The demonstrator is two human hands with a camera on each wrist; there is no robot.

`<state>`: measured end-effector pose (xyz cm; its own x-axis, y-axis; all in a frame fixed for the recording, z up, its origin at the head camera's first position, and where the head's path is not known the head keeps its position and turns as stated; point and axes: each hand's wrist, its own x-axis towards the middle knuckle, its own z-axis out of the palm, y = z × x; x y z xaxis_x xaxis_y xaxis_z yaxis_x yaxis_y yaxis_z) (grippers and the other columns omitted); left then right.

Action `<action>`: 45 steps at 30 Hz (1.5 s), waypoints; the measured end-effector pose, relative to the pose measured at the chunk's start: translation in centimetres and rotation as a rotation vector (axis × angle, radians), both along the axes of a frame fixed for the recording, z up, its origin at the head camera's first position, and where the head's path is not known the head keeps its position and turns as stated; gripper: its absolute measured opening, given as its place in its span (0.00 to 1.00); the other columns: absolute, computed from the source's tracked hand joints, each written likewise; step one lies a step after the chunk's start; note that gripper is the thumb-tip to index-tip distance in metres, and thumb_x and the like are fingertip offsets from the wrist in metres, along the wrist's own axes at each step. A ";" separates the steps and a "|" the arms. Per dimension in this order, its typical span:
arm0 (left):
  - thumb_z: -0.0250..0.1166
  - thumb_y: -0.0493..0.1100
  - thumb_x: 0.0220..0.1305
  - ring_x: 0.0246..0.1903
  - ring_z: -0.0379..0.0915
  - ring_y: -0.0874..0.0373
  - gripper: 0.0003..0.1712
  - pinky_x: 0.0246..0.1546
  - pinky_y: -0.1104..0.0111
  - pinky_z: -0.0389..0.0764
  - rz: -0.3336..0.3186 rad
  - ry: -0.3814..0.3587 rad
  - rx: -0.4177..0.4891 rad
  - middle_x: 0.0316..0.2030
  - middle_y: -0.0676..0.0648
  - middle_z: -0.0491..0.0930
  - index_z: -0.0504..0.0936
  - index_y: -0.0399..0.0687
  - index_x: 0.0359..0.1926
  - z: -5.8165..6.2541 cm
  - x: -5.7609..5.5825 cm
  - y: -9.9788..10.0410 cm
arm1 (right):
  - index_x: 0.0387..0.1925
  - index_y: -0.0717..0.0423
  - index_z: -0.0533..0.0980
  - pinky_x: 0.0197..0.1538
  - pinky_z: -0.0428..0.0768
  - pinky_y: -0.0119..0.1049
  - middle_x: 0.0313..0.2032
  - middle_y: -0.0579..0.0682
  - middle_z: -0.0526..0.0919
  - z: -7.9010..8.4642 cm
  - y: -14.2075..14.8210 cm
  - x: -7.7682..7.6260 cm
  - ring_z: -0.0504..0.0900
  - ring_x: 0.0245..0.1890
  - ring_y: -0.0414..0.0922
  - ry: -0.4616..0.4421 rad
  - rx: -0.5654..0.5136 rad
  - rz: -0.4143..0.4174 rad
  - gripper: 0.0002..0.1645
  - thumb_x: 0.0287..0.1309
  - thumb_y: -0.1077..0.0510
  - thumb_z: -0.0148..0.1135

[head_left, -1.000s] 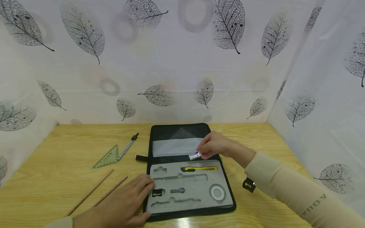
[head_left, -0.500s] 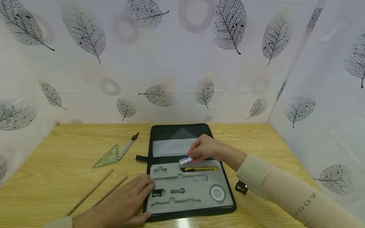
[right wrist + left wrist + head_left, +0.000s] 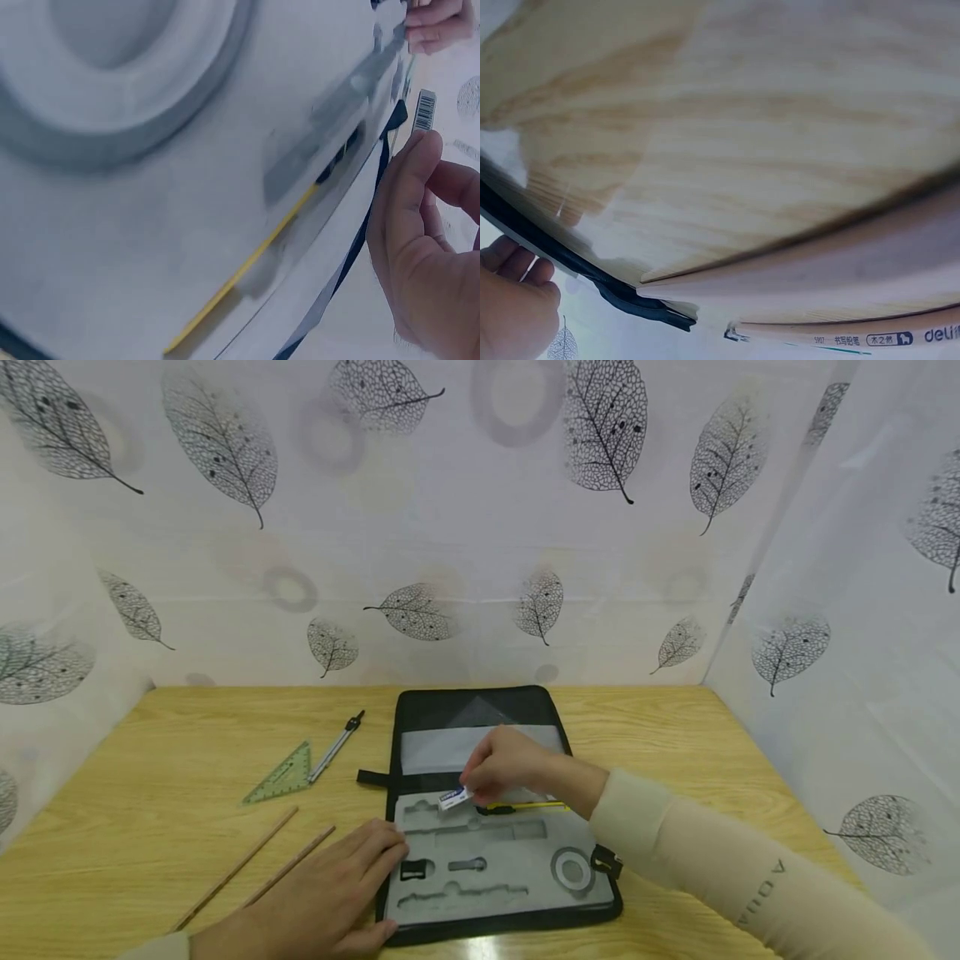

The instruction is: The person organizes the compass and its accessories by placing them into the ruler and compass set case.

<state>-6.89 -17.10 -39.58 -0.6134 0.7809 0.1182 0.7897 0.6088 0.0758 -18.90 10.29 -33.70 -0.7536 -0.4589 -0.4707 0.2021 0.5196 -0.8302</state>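
My right hand (image 3: pixel 502 767) pinches a small white-and-blue eraser (image 3: pixel 453 797) between thumb and fingers. The eraser hangs tilted over the grey foam tray of an open black zip case (image 3: pixel 555 912), beside an empty recess (image 3: pixel 420 811) at the tray's upper left. In the right wrist view a barcode shows on the eraser (image 3: pixel 425 109). My left hand (image 3: pixel 330 881) rests on the case's left edge, fingers over the foam. A yellow utility knife (image 3: pixel 536 807) lies in the tray, partly hidden by the right hand. A black sharpener (image 3: pixel 412 869) and a white ring (image 3: pixel 572 870) sit in recesses.
Two wooden pencils (image 3: pixel 243 864) lie left of the case, one partly behind the left hand. Farther back are a green set square (image 3: pixel 281 774) and a metal compass (image 3: pixel 336 750). A strap (image 3: pixel 372 777) sticks out from the case's left side. Leaf-patterned curtains (image 3: pixel 450 527) surround the table.
The right hand has carried the eraser left and slightly toward me, from over the case's lid pocket to beside the upper-left recess. The left hand has stayed in place.
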 end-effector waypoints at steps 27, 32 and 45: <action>0.52 0.72 0.68 0.59 0.65 0.61 0.38 0.60 0.62 0.77 -0.014 0.059 0.021 0.60 0.53 0.69 0.73 0.50 0.64 -0.4 0.3 0.2 | 0.30 0.65 0.85 0.29 0.85 0.32 0.25 0.53 0.88 -1.1 -3.5 2.2 0.84 0.19 0.39 0.034 0.051 -0.111 0.03 0.50 0.69 0.72; 0.51 0.72 0.68 0.60 0.65 0.61 0.38 0.61 0.61 0.77 -0.007 0.057 0.017 0.61 0.53 0.69 0.73 0.50 0.64 -0.4 0.3 0.1 | 0.27 0.64 0.85 0.27 0.84 0.30 0.22 0.52 0.87 -1.5 -4.2 2.3 0.84 0.17 0.39 0.074 0.074 -0.161 0.02 0.48 0.69 0.72; 0.51 0.71 0.68 0.58 0.64 0.62 0.37 0.60 0.63 0.77 -0.015 0.045 0.017 0.60 0.54 0.67 0.73 0.51 0.64 -0.2 0.1 -0.1 | 0.22 0.59 0.83 0.25 0.82 0.28 0.20 0.49 0.86 -1.3 -4.4 2.3 0.84 0.16 0.39 0.136 0.157 -0.079 0.06 0.50 0.66 0.73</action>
